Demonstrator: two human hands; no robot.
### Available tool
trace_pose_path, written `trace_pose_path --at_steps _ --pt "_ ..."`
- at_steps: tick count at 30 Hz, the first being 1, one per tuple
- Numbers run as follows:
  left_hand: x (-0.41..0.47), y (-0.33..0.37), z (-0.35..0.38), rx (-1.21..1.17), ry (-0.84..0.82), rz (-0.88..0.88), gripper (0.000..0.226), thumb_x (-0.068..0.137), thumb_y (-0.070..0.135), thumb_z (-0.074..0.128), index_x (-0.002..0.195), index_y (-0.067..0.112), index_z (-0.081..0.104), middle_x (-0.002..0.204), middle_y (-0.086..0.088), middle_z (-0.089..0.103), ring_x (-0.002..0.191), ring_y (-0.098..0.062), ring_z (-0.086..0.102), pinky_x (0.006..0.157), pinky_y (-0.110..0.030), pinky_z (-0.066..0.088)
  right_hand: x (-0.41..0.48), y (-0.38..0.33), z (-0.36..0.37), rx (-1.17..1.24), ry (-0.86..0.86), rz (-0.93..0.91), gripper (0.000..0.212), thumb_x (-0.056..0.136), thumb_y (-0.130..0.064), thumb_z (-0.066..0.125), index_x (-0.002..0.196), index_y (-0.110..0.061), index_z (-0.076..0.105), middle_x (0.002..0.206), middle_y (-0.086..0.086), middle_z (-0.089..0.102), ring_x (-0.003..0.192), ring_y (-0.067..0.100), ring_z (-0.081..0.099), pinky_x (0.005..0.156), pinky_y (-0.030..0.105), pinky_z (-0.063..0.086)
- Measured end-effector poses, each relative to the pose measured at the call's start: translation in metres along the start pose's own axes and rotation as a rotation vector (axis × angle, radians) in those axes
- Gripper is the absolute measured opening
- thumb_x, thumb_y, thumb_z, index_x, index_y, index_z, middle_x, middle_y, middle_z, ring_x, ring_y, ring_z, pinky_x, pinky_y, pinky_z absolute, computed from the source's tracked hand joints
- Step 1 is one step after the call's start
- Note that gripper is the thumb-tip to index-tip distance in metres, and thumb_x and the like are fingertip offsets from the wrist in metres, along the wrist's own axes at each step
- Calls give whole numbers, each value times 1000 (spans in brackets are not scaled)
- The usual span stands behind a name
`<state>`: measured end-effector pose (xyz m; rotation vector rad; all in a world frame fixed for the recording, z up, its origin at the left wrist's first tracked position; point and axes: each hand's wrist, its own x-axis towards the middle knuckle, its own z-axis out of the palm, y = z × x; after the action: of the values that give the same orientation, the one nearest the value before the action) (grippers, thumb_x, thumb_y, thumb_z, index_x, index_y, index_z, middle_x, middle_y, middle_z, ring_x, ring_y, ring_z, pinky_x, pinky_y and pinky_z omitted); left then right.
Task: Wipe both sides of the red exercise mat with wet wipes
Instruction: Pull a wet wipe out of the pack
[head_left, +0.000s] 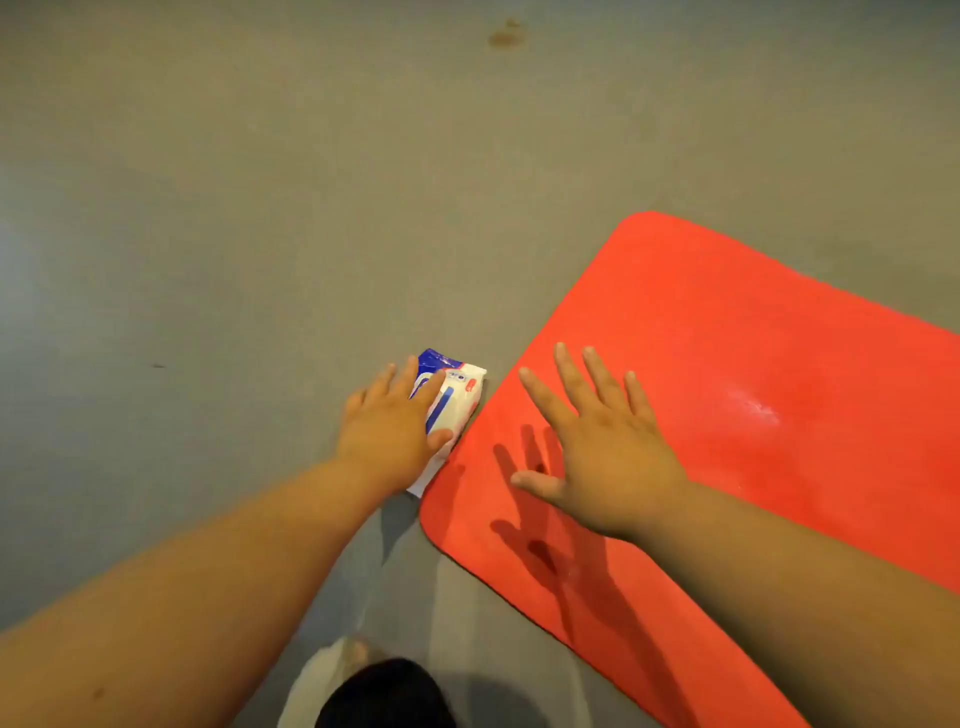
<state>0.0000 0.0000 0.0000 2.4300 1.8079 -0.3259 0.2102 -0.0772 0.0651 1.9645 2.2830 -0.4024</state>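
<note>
- Grey floor (260, 208) across the whole frame, smooth and matte, under everything else.
- Red exercise mat (753, 364) flat on that floor, filling the right and lower right of the frame. Rounded corners at centre and lower centre, far end cut off by the right edge, pale sheen right of centre.
- Right hand (597, 447) over the mat's left end, fingers straight and spread wide, holding nothing. Dark shadow on the mat just below and left of it; contact with the mat not clear.
- Left hand (395, 421) left of centre, palm down on the pack, fingers nearly straight across its top, thumb along its right side.
- Wet wipes pack (462, 389), white and blue, on the floor just beside the mat's left edge, partly covered by the left hand.
- Brown stain (506, 36) on the floor near the top edge, well apart from the mat.
</note>
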Motion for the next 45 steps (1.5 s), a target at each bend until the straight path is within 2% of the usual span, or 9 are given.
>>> trace_pose_path --at_steps 5,14,16,18,21,23,30,37,45 --pt "14 -11 28 -402 -36 -111 52 82 53 64 120 18 55 126 -3 57 110 -26 52 90 -36 44 32 -24 22 1 -144 -51 81 92 -54 43 150 -33 -9 158 -8 -15 145 23 -14 115 53 -3" --pt "17 -21 14 -770 -73 -223 19 87 33 55 83 15 61 84 -3 67 78 -25 59 69 -34 46 48 -50 41 47 -362 -15 71 96 -43 39 151 -30 -4 158 -11 -12 147 21 -8 115 53 2" --pt "23 -32 18 -844 -45 -264 24 96 25 41 90 12 60 93 -10 68 80 -26 56 66 -32 41 47 -55 44 73 -394 13 70 96 -41 39 151 -31 -2 158 -12 -10 147 21 -6 115 54 3" --pt "25 -47 23 -892 -25 -268 34 100 19 38 131 18 49 111 -6 61 90 -25 55 71 -29 39 44 -62 48 89 -441 38 68 96 -38 39 151 -33 -2 158 -13 -9 147 20 -5 114 54 3" --pt "20 -65 27 -477 -69 -86 75 94 13 50 153 33 6 150 -5 32 132 -31 39 98 -40 38 41 -72 50 123 -463 84 67 97 -36 38 151 -32 -2 158 -13 -9 147 20 -4 115 54 5" --pt "18 -69 38 -54 8 226 77 92 21 53 152 34 7 161 5 4 147 -24 8 116 -47 12 43 -78 50 145 -460 99 67 97 -35 37 151 -31 -3 158 -13 -9 147 20 -4 116 54 6" --pt "21 -36 33 -176 92 501 46 92 36 36 131 19 55 129 -1 56 112 -26 52 89 -39 41 56 -84 63 215 -443 71 69 96 -26 37 151 -29 -4 158 -12 -10 147 18 -5 116 53 7" --pt "31 -26 42 -268 52 262 40 97 23 49 136 15 47 135 -6 47 121 -21 45 101 -29 33 61 -61 70 237 -406 -1 73 92 -19 38 151 -29 -3 159 -13 -4 147 15 -1 116 49 7" --pt "39 -26 25 -275 17 102 32 100 30 45 125 14 58 126 -6 49 107 -19 53 88 -24 38 59 -49 71 316 -377 -11 78 90 -23 45 151 -30 -4 159 -9 9 147 15 -1 116 48 9"
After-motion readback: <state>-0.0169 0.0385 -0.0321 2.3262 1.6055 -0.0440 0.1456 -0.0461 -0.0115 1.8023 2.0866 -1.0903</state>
